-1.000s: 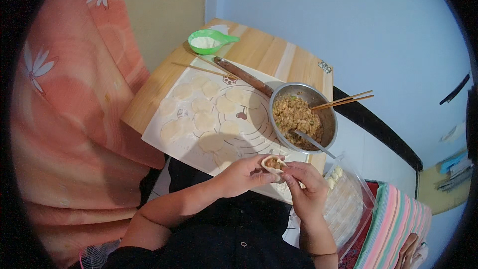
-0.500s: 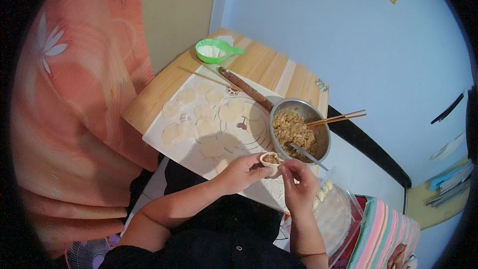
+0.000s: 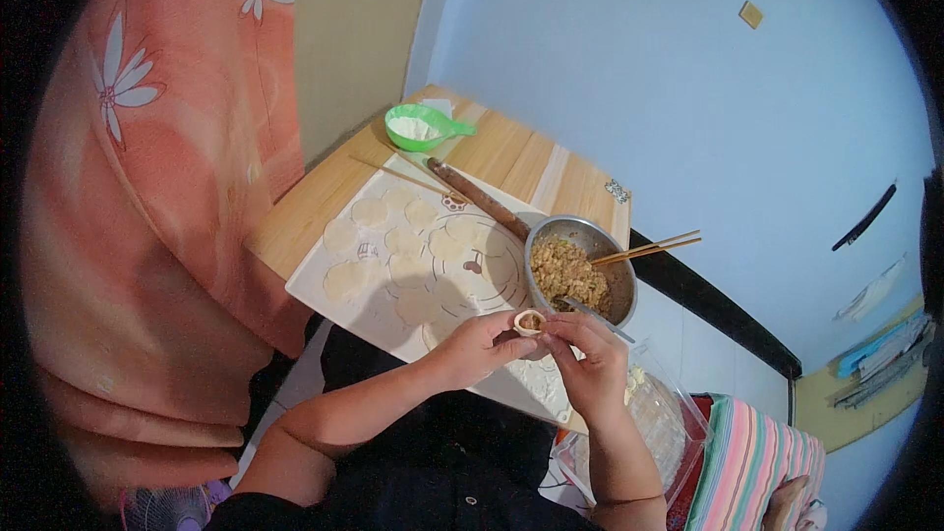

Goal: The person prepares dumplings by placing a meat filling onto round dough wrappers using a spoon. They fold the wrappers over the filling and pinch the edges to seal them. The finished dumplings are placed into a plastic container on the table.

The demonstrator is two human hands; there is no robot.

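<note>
Between my two hands is a dumpling, its wrapper cupped around brown filling that shows through the open top. My left hand grips its left side between thumb and fingers. With thumb and fingertips, my right hand pinches the wrapper's right edge. Just beyond them stands a metal bowl of minced filling, with a pair of chopsticks and a metal spoon in it. Round dough wrappers lie on the white pastry mat to the left, some overlapping.
A wooden rolling pin lies beside the bowl. A green scoop of flour stands at the table's far end, near a thin stick. A clear plastic tray is right of my right forearm, by a striped cloth.
The view has shifted slightly. My right fingers have moved along the wrapper's rim, and the dumpling is turned so its opening looks rounder. Both hands keep hold of it.
</note>
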